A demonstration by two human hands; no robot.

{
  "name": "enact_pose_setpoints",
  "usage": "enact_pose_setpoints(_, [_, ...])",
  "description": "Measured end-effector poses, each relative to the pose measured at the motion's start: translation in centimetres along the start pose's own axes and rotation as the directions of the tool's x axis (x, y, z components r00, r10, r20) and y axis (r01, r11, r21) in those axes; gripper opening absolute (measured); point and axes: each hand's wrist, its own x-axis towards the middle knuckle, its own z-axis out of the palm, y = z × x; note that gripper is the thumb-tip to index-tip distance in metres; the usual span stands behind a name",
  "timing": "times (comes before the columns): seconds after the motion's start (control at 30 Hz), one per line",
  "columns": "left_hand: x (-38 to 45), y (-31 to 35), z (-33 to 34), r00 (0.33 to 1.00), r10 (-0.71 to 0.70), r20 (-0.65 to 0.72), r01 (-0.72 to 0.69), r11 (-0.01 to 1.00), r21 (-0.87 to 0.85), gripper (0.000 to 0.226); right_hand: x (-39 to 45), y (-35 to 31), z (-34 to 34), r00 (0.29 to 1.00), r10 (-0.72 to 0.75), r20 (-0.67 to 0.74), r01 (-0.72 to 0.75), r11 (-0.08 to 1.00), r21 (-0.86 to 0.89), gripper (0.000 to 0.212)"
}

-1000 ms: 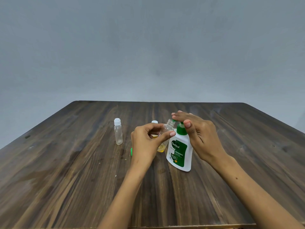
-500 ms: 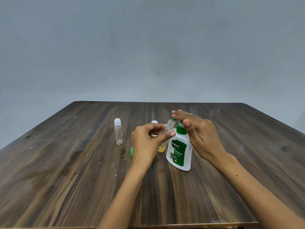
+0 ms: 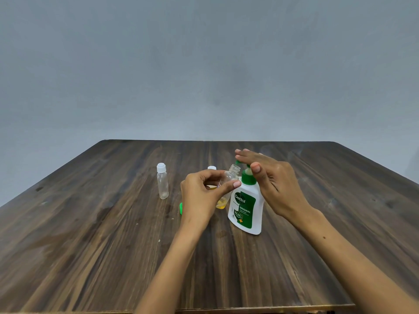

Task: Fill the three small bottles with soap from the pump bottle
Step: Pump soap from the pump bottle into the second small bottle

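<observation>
Little has moved since the earlier frames: both hands stay where they were, and the right hand (image 3: 273, 180) has lifted only slightly with the pump head. It lies with straight, relaxed fingers flat over the green pump head (image 3: 248, 175) of the pump bottle (image 3: 246, 208), thumb pointing up beside the collar, gripping nothing. That white bottle with its green label stands upright near the middle of the bench (image 3: 90, 245), a little toward the right edge.

The left hand (image 3: 204, 196) grasps an open small bottle (image 3: 227, 186) between thumb and curled fingers, holding it tilted so that its threaded neck leans toward the pump spout (whether the two touch cannot be told). A little yellow soap sits in the bottom of this clear bottle, which is just beside the pump bottle on its left.

Behind the left hand a second small bottle (image 3: 212, 168) shows only its white cap and a trace of yellow below it. Farther toward the left edge, well apart from the hands, a third small bottle (image 3: 162, 183) stands upright, capped in white and clear.

A green cap (image 3: 181, 208) peeks out at the left side of the left hand, on the bench.
</observation>
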Motion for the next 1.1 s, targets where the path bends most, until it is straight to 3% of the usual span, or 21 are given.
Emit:
enact_pose_setpoints(0.83, [0.1,-0.37,-0.19,1.0,-0.003,-0.002,0.003,1.0,0.005,0.023,-0.09,0.0,-0.03,1.0,0.003,0.001,-0.003,1.0,-0.013,0.08])
enact_pose_setpoints(1.1, [0.04,-0.63,-0.15,1.0,-0.01,0.001,0.01,1.0,0.019,0.033,0.19,-0.1,-0.42,0.999,0.031,0.017,-0.031,0.999,0.018,0.084])
